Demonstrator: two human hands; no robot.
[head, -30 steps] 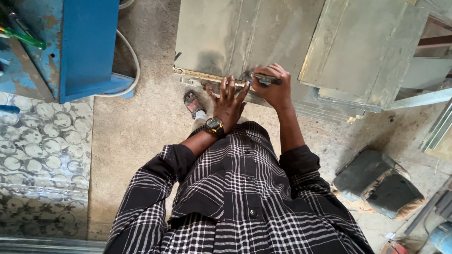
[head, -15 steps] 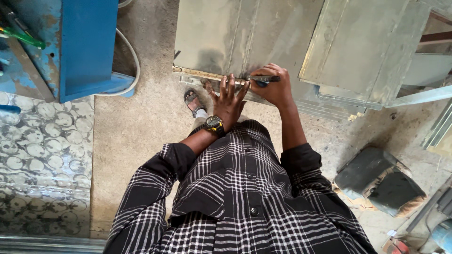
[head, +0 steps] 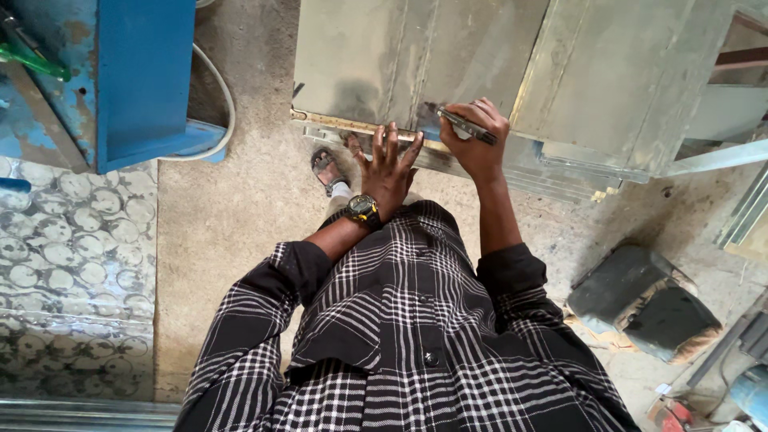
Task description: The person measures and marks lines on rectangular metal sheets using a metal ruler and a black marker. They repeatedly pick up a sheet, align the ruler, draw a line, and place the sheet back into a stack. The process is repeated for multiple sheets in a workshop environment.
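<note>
Pressing flat on a long metal ruler (head: 360, 128) with the left hand (head: 390, 164), fingers spread wide and apart, palm down, not gripping anything

Lying along the near edge of a big grey metal sheet (head: 416, 56), this ruler, with its left end close to the sheet's near left corner

Pinching a thin dark pen-like tool (head: 466, 126) in the right hand (head: 474, 140), fingers curled tight around it, tip touching the sheet just above the ruler at the near edge

Sitting close beside each other on that near edge, both hands, right one just to the right of the left one

Wearing a dark watch (head: 364, 210) on the left wrist and a black and white checked shirt (head: 400, 336)

Peeking out below the sheet's near edge, a foot in a sandal (head: 326, 170) on the sandy floor (head: 232, 224)

Standing off past the sheet's left side, a blue metal box (head: 136, 80) with a white hose (head: 220, 104) curling around it
</note>
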